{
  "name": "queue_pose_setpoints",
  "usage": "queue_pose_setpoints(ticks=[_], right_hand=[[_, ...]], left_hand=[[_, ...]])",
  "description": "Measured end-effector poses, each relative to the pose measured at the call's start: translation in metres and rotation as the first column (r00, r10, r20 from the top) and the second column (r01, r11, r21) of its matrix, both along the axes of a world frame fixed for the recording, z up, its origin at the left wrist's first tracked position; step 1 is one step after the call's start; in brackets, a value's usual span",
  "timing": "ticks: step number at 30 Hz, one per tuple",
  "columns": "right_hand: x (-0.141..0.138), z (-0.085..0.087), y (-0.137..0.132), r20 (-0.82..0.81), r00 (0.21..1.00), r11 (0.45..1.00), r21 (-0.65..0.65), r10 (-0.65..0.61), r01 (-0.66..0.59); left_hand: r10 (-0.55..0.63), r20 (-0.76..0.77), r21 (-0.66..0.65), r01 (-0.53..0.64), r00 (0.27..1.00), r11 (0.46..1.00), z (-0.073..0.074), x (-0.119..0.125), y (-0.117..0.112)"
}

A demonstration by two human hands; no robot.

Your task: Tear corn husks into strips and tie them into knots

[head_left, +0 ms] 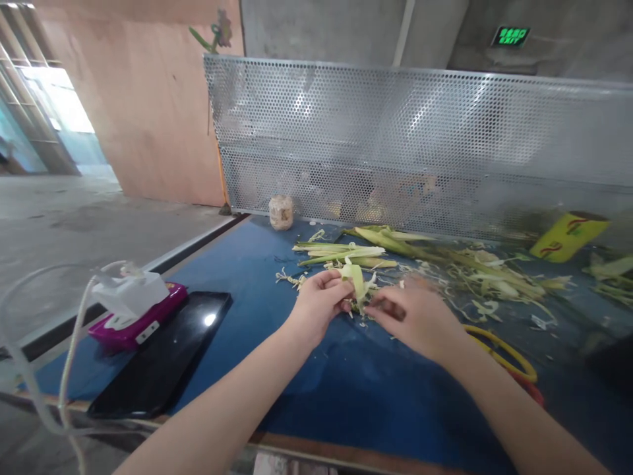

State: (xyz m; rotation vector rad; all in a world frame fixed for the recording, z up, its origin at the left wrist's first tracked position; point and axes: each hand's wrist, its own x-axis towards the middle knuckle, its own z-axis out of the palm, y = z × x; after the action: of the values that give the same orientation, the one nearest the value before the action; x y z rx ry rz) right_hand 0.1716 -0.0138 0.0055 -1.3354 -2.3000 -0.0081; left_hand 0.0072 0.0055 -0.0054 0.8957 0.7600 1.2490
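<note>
Over the middle of the blue table, my left hand (319, 303) pinches a pale green strip of corn husk (354, 276) between thumb and fingers. My right hand (418, 316) is close on the right, its fingers curled together at the strip's lower end; whether they grip it is hard to see. A thin, knotted-looking husk piece (289, 278) lies just left of my left hand. Behind both hands are long green husk strips (341, 252) and a larger husk bundle (390, 243). Thin shreds (487, 309) are scattered to the right.
A perforated metal panel (366, 132) closes the table's back. A whitish jar (281, 212) and a yellow-green can (568, 236) stand before it. At left lie a black phone (163, 359), a purple power strip (119, 333) and a white charger (131, 290) with cables. Yellow loops (512, 356) lie beneath my right forearm.
</note>
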Motion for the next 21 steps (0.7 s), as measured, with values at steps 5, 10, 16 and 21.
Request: queue_pose_setpoints(ticks=[5,10,16,21], right_hand=[[-0.010,-0.006,0.004,-0.265,0.964,0.916,-0.379,0.026,-0.129],[-0.010,-0.004,0.002,-0.358,0.933,0.870,-0.450,0.031,-0.202],[0.000,0.002,0.002,-0.327,0.943,0.809,-0.536,0.065,-0.242],[0.001,0.003,0.002,-0.253,0.964,0.866,-0.460,0.085,-0.197]], left_hand=[[0.003,0.014,0.009,-0.003,1.000,1.000,0.002,-0.001,-0.001],[0.038,0.019,0.003,-0.038,0.999,0.999,0.006,-0.002,-0.001],[0.140,0.001,0.017,-0.140,0.990,0.990,0.010,-0.006,0.003],[0.134,-0.086,0.070,-0.128,0.987,0.989,0.007,-0.003,0.001]])
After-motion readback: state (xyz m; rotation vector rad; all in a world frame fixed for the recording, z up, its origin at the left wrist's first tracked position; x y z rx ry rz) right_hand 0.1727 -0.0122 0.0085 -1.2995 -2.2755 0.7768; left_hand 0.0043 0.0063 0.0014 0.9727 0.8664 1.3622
